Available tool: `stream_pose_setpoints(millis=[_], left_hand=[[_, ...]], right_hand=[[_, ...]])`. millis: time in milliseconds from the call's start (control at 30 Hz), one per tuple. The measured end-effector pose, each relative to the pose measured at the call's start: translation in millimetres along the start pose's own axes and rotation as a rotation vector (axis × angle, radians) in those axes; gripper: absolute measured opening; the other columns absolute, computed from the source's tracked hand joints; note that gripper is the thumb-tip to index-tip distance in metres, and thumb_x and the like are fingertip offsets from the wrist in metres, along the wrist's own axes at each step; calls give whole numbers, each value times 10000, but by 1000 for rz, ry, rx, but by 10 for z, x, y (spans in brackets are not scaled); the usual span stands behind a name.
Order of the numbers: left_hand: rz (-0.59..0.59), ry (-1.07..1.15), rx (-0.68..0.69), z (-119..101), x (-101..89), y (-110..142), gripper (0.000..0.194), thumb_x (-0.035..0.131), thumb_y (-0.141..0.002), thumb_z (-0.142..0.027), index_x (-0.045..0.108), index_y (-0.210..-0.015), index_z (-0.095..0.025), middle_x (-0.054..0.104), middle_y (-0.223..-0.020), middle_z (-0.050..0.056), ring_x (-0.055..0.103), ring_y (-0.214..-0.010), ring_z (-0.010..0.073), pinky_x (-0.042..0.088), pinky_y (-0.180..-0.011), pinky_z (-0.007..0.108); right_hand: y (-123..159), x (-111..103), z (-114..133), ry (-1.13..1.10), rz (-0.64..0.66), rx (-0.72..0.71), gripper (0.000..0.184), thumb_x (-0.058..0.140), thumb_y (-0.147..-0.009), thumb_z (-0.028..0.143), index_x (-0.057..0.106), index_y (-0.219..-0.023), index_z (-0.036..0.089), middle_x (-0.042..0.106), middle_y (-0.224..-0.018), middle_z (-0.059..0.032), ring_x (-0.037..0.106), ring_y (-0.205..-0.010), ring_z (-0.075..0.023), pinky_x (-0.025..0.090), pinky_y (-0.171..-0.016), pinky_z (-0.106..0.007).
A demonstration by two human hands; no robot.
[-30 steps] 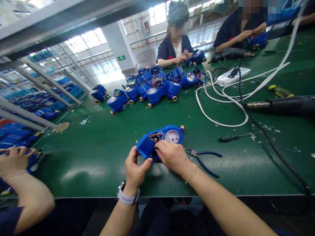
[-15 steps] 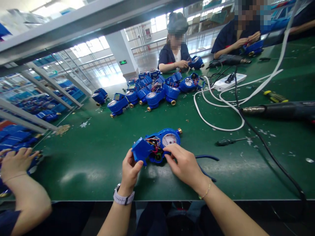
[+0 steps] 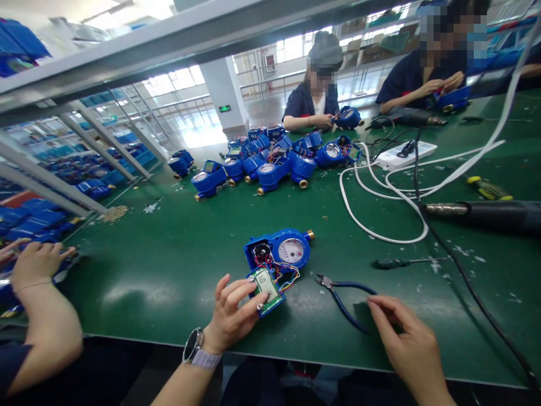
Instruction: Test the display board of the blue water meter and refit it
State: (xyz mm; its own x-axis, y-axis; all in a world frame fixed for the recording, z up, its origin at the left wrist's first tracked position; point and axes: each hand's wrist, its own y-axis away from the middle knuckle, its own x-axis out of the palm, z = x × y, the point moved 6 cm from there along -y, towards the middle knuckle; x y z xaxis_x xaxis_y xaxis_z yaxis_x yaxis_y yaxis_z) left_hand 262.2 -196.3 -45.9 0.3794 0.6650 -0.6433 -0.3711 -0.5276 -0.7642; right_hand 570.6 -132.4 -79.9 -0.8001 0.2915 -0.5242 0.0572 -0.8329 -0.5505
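A blue water meter [image 3: 291, 251] lies on the green bench before me, its side compartment uncovered with wires inside. From it, coloured wires lead to a small display module [image 3: 269, 286] with a green circuit board and lit digits. My left hand [image 3: 236, 307] holds this module at its left side, fingertips over its face. To the right lie diagonal cutters [image 3: 338, 293] with dark blue handles, jaws toward the meter. By the end of their upper handle is my right hand [image 3: 406, 332], thumb and forefinger drawn together; what they pinch, if anything, is hidden.
Several blue meters [image 3: 270, 169] are heaped farther back. White cable [image 3: 359, 225], a power strip [image 3: 406, 155], a heat gun [image 3: 486, 214] and a screwdriver [image 3: 393, 263] lie to the right. A neighbour's hand [image 3: 38, 265] works at left; two people sit opposite.
The blue module in my left hand has been turned over and lowered, so its display faces up. My right hand has left the meter and moved right, beside the cutters. The view has shifted slightly.
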Motion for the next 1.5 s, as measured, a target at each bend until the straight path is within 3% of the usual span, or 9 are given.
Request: stream_pose_setpoints(millis=[333, 500, 700, 867, 1033, 1133, 1233, 1367, 1500], left_hand=[[-4, 41, -32, 2, 34, -33, 383, 606, -817, -67, 627, -1128, -289, 592, -1165, 54, 531, -1209, 224, 336, -1141, 439], [0, 229, -138, 77, 73, -47, 528, 729, -791, -207, 511, -1271, -246, 605, -1229, 120, 535, -1257, 294, 428, -1067, 504], [-121, 505, -535, 287, 155, 121, 640, 778, -754, -384, 520, -1301, -175, 611, -1244, 165, 592, -1176, 312, 447, -1050, 502], [-278, 743, -958, 444, 238, 319, 659, 845, -648, -429, 614, -1191, -136, 675, -1111, 141, 660, -1032, 285, 533, -927, 367], [-307, 913, -1083, 455, 264, 276, 680, 864, -606, -449, 624, -1157, -131, 682, -1071, 130, 667, -1002, 278, 536, -911, 355], [-285, 866, -1040, 438, 229, 258, 662, 852, -637, -443, 615, -1175, -138, 669, -1109, 135, 652, -1049, 288, 521, -949, 371], [-189, 649, -777, 322, 141, 150, 621, 818, -704, -385, 579, -1237, -177, 626, -1212, 138, 602, -1152, 304, 472, -1025, 443], [-60, 359, -338, 24, 70, -23, 590, 777, -763, -284, 514, -1283, -197, 571, -1281, 151, 535, -1250, 303, 391, -1092, 503], [11, 213, -216, -124, 96, -89, 454, 719, -821, -226, 530, -1233, -207, 564, -1265, 128, 496, -1292, 277, 330, -1132, 477]], right_hand=[[-97, 75, 9, -48, 80, 10, 217, 539, -951, 370, 680, -887, 217, 684, -837, -14, 639, -631, -153, 520, -578, -239], [-60, 101, -79, -47, 106, 54, 234, 550, -943, 401, 690, -894, 219, 686, -845, -17, 647, -655, -159, 526, -591, -238], [-49, 125, -128, -51, 142, 111, 274, 554, -930, 440, 699, -894, 211, 684, -816, -30, 633, -623, -170, 526, -578, -255], [-53, 145, -113, -60, 156, 122, 307, 552, -921, 468, 704, -879, 206, 686, -799, -38, 628, -601, -173, 521, -556, -259], [-66, 132, -137, -72, 153, 127, 298, 554, -922, 458, 705, -885, 204, 686, -775, -36, 629, -583, -174, 520, -547, -258], [-39, 105, -111, -67, 106, 132, 274, 573, -913, 442, 707, -903, 203, 691, -775, -32, 633, -581, -169, 524, -560, -254], [63, 186, 56, -136, 89, 155, 230, 608, -903, 409, 710, -922, 204, 704, -820, -38, 655, -639, -173, 540, -609, -251], [249, 567, 491, -455, 268, 202, 216, 613, -900, 343, 697, -1056, 219, 692, -942, -54, 642, -688, -161, 541, -610, -243], [321, 942, 807, -733, 456, 327, 476, 653, -815, 289, 592, -1279, 203, 651, -1029, -90, 592, -638, -142, 525, -543, -240]])
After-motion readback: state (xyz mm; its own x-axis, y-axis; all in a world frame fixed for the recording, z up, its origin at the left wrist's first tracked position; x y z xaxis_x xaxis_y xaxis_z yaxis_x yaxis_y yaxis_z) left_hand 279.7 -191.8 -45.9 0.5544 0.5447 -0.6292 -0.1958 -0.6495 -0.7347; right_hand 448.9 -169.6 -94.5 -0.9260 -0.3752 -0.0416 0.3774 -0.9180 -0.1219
